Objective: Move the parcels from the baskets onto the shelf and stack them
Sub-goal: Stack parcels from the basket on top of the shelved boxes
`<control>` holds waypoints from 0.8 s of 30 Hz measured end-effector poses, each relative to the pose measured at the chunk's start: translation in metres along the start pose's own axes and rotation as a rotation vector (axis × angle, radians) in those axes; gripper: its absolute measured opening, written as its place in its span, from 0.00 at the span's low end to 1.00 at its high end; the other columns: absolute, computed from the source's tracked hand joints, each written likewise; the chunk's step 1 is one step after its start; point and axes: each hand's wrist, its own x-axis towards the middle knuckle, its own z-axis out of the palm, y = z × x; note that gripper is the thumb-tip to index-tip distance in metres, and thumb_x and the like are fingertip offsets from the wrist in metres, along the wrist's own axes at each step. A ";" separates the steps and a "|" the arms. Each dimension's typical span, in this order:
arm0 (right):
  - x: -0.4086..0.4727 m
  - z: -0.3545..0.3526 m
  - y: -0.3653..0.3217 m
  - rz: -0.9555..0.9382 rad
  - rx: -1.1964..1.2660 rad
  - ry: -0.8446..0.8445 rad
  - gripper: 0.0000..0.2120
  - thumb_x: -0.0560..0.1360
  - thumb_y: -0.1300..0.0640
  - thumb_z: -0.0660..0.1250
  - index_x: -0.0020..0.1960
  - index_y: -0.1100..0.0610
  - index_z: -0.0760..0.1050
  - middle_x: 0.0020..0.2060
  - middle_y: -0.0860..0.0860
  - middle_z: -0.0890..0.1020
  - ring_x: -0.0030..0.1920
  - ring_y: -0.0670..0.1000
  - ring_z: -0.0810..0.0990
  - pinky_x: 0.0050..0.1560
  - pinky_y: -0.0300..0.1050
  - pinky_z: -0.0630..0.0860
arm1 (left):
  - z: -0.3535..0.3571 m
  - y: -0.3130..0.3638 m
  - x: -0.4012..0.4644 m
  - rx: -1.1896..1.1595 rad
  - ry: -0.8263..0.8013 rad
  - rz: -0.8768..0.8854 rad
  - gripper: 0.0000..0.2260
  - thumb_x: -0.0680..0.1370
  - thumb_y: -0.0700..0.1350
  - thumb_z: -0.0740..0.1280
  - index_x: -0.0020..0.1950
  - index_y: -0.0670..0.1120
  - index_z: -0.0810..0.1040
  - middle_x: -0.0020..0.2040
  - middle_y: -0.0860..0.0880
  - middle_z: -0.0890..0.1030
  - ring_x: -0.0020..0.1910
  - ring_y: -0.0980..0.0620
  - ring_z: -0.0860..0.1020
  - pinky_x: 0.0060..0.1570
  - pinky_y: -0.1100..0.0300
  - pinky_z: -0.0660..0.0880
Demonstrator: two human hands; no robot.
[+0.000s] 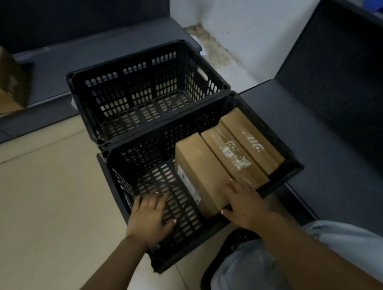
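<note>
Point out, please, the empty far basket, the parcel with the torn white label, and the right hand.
Far basket (213,73): head view, on its right wall.
Parcel with the torn white label (231,152): head view, top face at the label.
Right hand (244,201): head view, back of the hand.
</note>
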 end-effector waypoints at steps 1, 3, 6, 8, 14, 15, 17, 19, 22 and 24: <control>0.004 0.002 0.000 0.002 -0.012 -0.001 0.33 0.78 0.45 0.61 0.77 0.51 0.50 0.76 0.55 0.56 0.74 0.59 0.56 0.72 0.55 0.59 | 0.003 -0.001 -0.001 0.028 0.003 0.012 0.34 0.71 0.65 0.54 0.70 0.45 0.71 0.63 0.45 0.77 0.64 0.44 0.74 0.68 0.48 0.54; 0.013 0.006 0.000 0.016 -0.030 -0.003 0.34 0.77 0.44 0.61 0.77 0.50 0.48 0.76 0.56 0.54 0.74 0.60 0.55 0.72 0.56 0.58 | 0.007 -0.001 -0.001 0.047 0.033 0.029 0.31 0.71 0.62 0.57 0.67 0.45 0.74 0.61 0.45 0.78 0.61 0.45 0.75 0.67 0.48 0.54; 0.023 0.010 -0.005 0.037 -0.053 0.000 0.37 0.77 0.44 0.62 0.77 0.49 0.43 0.77 0.57 0.48 0.75 0.62 0.51 0.72 0.58 0.55 | 0.010 -0.002 0.002 0.064 0.070 0.029 0.31 0.71 0.63 0.58 0.68 0.46 0.73 0.62 0.46 0.78 0.62 0.45 0.75 0.67 0.48 0.54; 0.029 0.012 -0.009 0.040 -0.068 -0.018 0.39 0.77 0.42 0.62 0.77 0.48 0.40 0.77 0.57 0.44 0.76 0.62 0.48 0.72 0.58 0.53 | 0.012 -0.002 0.003 0.093 0.081 0.029 0.32 0.70 0.64 0.58 0.68 0.47 0.73 0.62 0.47 0.77 0.62 0.46 0.75 0.68 0.48 0.56; 0.041 0.016 -0.017 0.035 -0.099 0.032 0.42 0.75 0.41 0.65 0.77 0.43 0.40 0.77 0.57 0.42 0.74 0.66 0.48 0.72 0.63 0.53 | 0.018 -0.004 0.005 0.103 0.114 0.017 0.33 0.70 0.65 0.58 0.69 0.48 0.72 0.63 0.47 0.77 0.63 0.47 0.74 0.65 0.45 0.66; 0.043 0.017 -0.018 0.029 -0.105 0.032 0.43 0.75 0.41 0.65 0.77 0.42 0.38 0.77 0.56 0.39 0.74 0.66 0.46 0.71 0.65 0.52 | 0.020 -0.004 0.005 0.102 0.124 0.021 0.33 0.70 0.65 0.58 0.69 0.48 0.72 0.63 0.47 0.77 0.63 0.47 0.74 0.65 0.45 0.66; 0.048 0.020 -0.023 0.016 -0.108 0.025 0.43 0.76 0.43 0.65 0.75 0.39 0.34 0.75 0.56 0.33 0.75 0.67 0.42 0.70 0.70 0.48 | 0.022 -0.004 0.007 0.090 0.145 0.022 0.33 0.70 0.65 0.58 0.70 0.48 0.71 0.64 0.47 0.77 0.64 0.46 0.73 0.66 0.45 0.65; 0.050 0.022 -0.026 0.024 -0.110 0.030 0.43 0.77 0.44 0.64 0.75 0.38 0.32 0.75 0.56 0.30 0.74 0.68 0.41 0.70 0.71 0.46 | 0.023 -0.004 0.007 0.085 0.161 0.019 0.34 0.71 0.66 0.58 0.71 0.48 0.69 0.66 0.47 0.75 0.66 0.46 0.72 0.68 0.45 0.63; 0.049 0.020 -0.028 0.027 -0.074 0.077 0.41 0.77 0.46 0.64 0.75 0.38 0.36 0.76 0.57 0.34 0.74 0.69 0.46 0.70 0.69 0.48 | 0.021 -0.004 0.006 0.062 0.141 0.020 0.35 0.73 0.66 0.56 0.76 0.49 0.61 0.71 0.47 0.69 0.71 0.46 0.65 0.72 0.46 0.54; 0.045 0.015 -0.029 -0.002 -0.037 0.133 0.40 0.77 0.47 0.63 0.76 0.38 0.38 0.76 0.55 0.36 0.73 0.69 0.46 0.72 0.67 0.51 | 0.019 -0.003 0.005 0.044 0.117 0.018 0.36 0.73 0.67 0.54 0.77 0.50 0.55 0.74 0.47 0.65 0.74 0.47 0.60 0.73 0.47 0.48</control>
